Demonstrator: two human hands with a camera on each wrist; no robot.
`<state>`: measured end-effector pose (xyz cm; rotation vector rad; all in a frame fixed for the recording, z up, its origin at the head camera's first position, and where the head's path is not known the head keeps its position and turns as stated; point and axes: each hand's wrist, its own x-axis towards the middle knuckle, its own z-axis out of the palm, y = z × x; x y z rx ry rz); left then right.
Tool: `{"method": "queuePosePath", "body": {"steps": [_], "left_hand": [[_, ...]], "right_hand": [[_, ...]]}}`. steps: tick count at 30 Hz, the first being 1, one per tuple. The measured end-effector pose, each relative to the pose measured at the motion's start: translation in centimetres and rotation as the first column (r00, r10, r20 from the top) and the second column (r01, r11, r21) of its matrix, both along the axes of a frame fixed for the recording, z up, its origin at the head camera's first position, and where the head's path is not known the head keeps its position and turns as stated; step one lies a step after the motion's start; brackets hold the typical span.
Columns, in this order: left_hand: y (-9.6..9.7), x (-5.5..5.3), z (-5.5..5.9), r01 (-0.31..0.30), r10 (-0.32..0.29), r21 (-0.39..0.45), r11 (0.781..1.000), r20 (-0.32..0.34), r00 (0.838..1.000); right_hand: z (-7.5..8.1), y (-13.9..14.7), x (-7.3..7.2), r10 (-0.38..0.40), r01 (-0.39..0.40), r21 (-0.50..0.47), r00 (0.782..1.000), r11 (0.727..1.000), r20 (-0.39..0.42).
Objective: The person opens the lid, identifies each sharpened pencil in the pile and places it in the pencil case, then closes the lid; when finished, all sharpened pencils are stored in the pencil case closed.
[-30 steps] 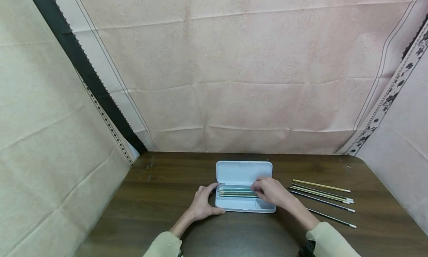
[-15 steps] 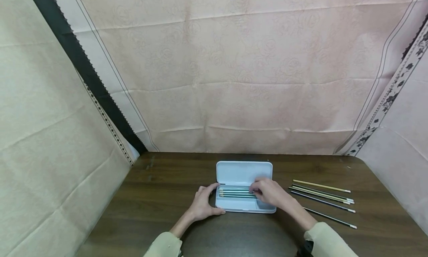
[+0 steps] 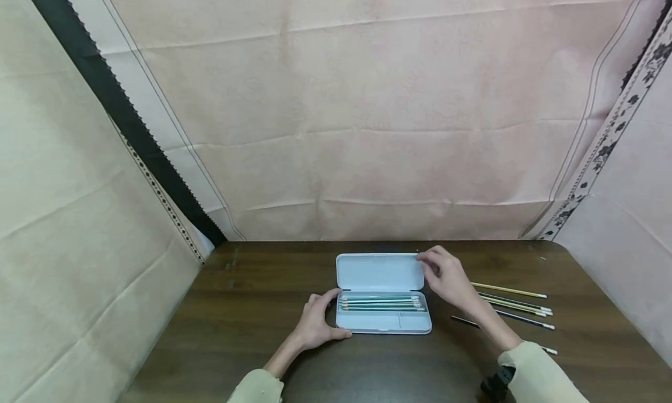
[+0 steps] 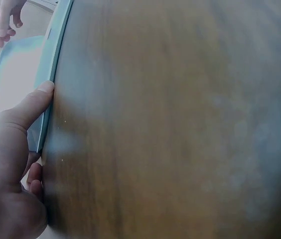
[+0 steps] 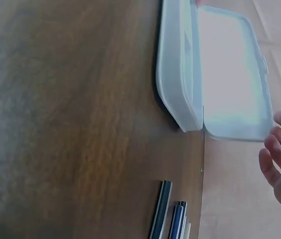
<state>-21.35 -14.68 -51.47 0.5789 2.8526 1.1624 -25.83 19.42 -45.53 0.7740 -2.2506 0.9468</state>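
A pale blue pencil case [image 3: 370, 321] lies on the table with its lid [image 3: 379, 272] raised at the back. Inside, several green pencils [image 3: 380, 303] lie side by side in the long compartment. My left hand [image 3: 317, 325] grips the left end of the case, the thumb [image 4: 38, 99] on its near edge. At the lid's right edge, my right hand [image 3: 450, 279] touches the upper corner with its fingertips. The other fingers [image 5: 275, 149] of that hand are loosely bent, with no pencil among them.
Several loose pencils lie on the brown table [image 3: 252, 327] right of the case: a yellow one [image 3: 509, 289] at the back, a dark blue one [image 3: 527, 319] nearer. My right forearm partly covers a dark pencil [image 3: 464, 321]. Pale cloth [image 3: 378, 129] hangs behind.
My right hand has left the pencils in the case and moved up and right to the lid's edge. The left hand keeps its grip. The head view has shifted slightly.
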Motion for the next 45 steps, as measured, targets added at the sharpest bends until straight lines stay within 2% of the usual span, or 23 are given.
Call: {"method": "queuePosePath", "body": {"steps": [2, 4, 7, 10, 13, 17, 20, 27, 37, 41, 45], "left_hand": [[0.0, 0.0, 0.0, -0.002, 0.002, -0.001, 1.000, -0.002, 1.000], [0.0, 0.0, 0.0, -0.002, 0.002, -0.001, 1.000, 0.001, 1.000], [0.0, 0.1, 0.0, -0.011, 0.011, -0.001, 1.000, 0.012, 1.000], [0.0, 0.3, 0.0, -0.021, 0.021, 0.002, 1.000, 0.013, 1.000], [0.0, 0.3, 0.1, -0.027, 0.027, 0.000, 1.000, 0.012, 1.000], [0.2, 0.2, 0.2, -0.030, 0.030, -0.001, 1.000, 0.013, 0.999], [0.2, 0.1, 0.3, -0.027, 0.027, 0.002, 1.000, 0.004, 1.000], [0.1, 0.1, 0.1, -0.028, 0.028, 0.004, 1.000, -0.012, 1.000], [0.1, 0.2, 0.1, -0.025, 0.025, 0.014, 1.000, -0.024, 0.999], [0.1, 0.2, 0.1, -0.027, 0.027, 0.011, 1.000, -0.019, 0.999], [0.1, 0.2, 0.1, -0.034, 0.034, 0.000, 0.999, -0.002, 0.999]], "right_hand": [[0.1, 0.2, -0.2, -0.034, 0.034, -0.048, 0.999, 0.998, -0.006], [0.1, 0.4, -0.3, -0.062, 0.064, -0.085, 0.998, 0.994, 0.027], [0.0, 0.6, -0.5, -0.076, 0.096, -0.129, 0.985, 0.987, 0.154], [-0.2, 0.7, -0.6, -0.062, 0.118, -0.160, 0.948, 0.980, 0.313], [-0.2, 0.7, -0.7, -0.007, 0.105, -0.208, 0.905, 0.973, 0.425], [-0.1, 0.8, -0.7, 0.087, 0.060, -0.274, 0.866, 0.960, 0.493], [-0.1, 0.8, -0.6, 0.109, 0.052, -0.287, 0.849, 0.957, 0.517], [-0.2, 0.9, -0.4, 0.129, 0.032, -0.286, 0.841, 0.958, 0.525], [-0.3, 1.3, 0.1, 0.208, -0.045, -0.325, 0.848, 0.945, 0.488], [-0.1, 1.3, 0.6, 0.196, -0.045, -0.302, 0.849, 0.952, 0.490], [-0.1, 1.2, 1.0, 0.162, -0.039, -0.260, 0.867, 0.965, 0.472]]}}
